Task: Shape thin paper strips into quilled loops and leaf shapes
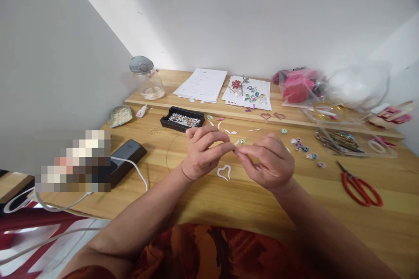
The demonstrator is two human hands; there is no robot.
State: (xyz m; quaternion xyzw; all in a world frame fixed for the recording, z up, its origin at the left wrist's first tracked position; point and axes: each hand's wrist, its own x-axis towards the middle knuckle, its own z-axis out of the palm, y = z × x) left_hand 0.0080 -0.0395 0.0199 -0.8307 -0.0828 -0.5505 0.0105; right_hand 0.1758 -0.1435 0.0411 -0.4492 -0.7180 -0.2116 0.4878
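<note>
My left hand (207, 150) and my right hand (270, 161) meet fingertip to fingertip over the middle of the wooden table (196, 196). Both are closed in a pinch around something tiny and pale, too small to make out. Under them lies a white heart-shaped cutout (224, 172). Just beyond the fingers are several small white petal-shaped pieces (233, 132). A thin wire (167, 152) curves over the table left of my left hand. Behind that hand stands a black tray (182, 119) of silver and gold beads.
Red-handled scissors (362, 189) lie at the right, near spools (299, 144) and a clear box (356, 143). Papers (202, 85), flower ornaments (250, 91) and a jug (147, 78) stand on the back ledge. A dark grey device (129, 157) with white cables is left.
</note>
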